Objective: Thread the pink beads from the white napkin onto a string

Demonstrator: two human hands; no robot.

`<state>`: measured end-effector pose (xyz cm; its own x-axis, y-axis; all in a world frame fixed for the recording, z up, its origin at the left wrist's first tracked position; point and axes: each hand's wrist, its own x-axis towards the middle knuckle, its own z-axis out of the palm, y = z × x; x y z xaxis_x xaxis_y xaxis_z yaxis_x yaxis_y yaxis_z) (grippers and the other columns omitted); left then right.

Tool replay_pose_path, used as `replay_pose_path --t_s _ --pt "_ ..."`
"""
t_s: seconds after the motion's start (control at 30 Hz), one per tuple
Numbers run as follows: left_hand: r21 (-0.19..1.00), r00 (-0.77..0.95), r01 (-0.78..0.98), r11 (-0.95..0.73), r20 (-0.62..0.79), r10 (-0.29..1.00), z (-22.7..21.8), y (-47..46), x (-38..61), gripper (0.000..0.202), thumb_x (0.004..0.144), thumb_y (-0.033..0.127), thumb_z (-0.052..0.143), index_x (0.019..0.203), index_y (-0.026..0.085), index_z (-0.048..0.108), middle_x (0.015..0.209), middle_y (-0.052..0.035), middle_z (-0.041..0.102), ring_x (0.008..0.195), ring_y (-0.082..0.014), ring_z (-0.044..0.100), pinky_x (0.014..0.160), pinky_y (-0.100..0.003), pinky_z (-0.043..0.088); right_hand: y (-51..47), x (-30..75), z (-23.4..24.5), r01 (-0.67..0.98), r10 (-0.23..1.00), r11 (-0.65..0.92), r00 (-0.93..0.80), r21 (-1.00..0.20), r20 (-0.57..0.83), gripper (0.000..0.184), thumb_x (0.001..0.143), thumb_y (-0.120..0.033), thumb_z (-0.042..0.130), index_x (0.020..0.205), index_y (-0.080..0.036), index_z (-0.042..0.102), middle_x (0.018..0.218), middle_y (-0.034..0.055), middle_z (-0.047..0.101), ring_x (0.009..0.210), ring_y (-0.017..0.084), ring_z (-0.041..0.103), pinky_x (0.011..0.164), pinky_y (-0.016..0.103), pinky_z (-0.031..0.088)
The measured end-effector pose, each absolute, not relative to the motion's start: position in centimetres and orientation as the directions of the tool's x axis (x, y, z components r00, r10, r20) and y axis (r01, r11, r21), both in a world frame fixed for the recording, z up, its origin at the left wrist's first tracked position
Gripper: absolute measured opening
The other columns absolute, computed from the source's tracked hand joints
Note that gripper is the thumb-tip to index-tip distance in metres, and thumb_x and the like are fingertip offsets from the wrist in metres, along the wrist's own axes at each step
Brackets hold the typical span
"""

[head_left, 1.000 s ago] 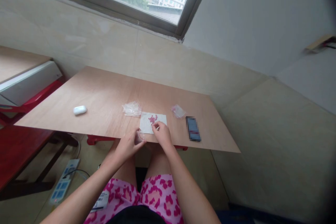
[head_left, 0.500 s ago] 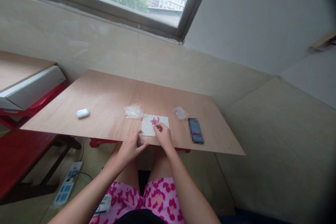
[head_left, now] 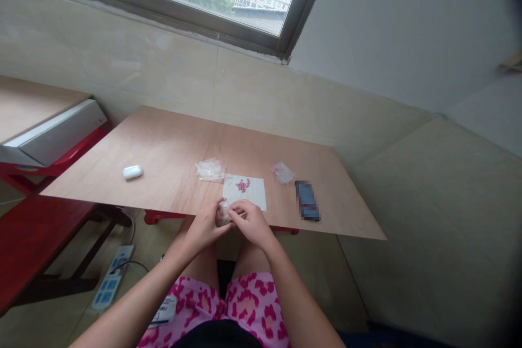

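Note:
At the table's front edge, my left hand (head_left: 209,224) is closed around a small clear plastic bag (head_left: 223,213). My right hand (head_left: 252,220) meets it there, its thumb and forefinger pinched at the bag's opening; whatever lies between those fingertips is too small to make out. Just beyond the hands a white sheet (head_left: 256,190) lies flat, partly covered by my right fingers. Several small pink-red beads (head_left: 243,186) are gathered in a loose cluster on it.
A pile of clear plastic bags (head_left: 210,169) lies left of the sheet. On the right are another small bag (head_left: 283,172) with pinkish contents and a phone (head_left: 308,200). A white earbud case (head_left: 132,172) sits far left on the wooden table (head_left: 171,141).
My right hand has moved back from the beads toward my left hand and now touches the bag. The bag is held wider apart. The view has shifted slightly.

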<state>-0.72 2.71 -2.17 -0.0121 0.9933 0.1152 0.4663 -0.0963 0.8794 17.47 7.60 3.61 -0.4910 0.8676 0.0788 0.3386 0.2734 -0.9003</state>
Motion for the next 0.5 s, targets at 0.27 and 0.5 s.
replay_pose_path --t_s 0.27,0.5 --pt "0.952 0.093 -0.267 0.149 -0.128 0.987 -1.3 3.3 -0.1 0.065 0.080 0.045 0.083 0.132 0.019 0.055 0.100 -0.0073 0.072 0.092 -0.0211 0.072 0.082 -0.034 0.057 9.6 20.6 6.2 0.323 0.938 0.264 -0.304 -0.909 0.165 0.028 0.096 -0.044 0.061 0.090 -0.019 0.073 0.088 0.0053 0.072 0.081 0.020 0.067 0.070 0.028 0.054" --pt "0.888 0.073 -0.365 0.279 -0.271 0.960 -0.8 2.8 0.2 0.051 0.082 0.050 0.083 0.117 0.015 0.069 0.108 -0.0128 0.076 0.096 -0.0228 0.074 0.089 -0.036 0.060 9.5 20.7 5.8 0.312 0.944 0.244 -0.294 -0.918 0.151 0.031 0.096 -0.048 0.062 0.089 -0.020 0.072 0.087 0.0054 0.071 0.078 0.020 0.066 0.067 0.028 0.055"
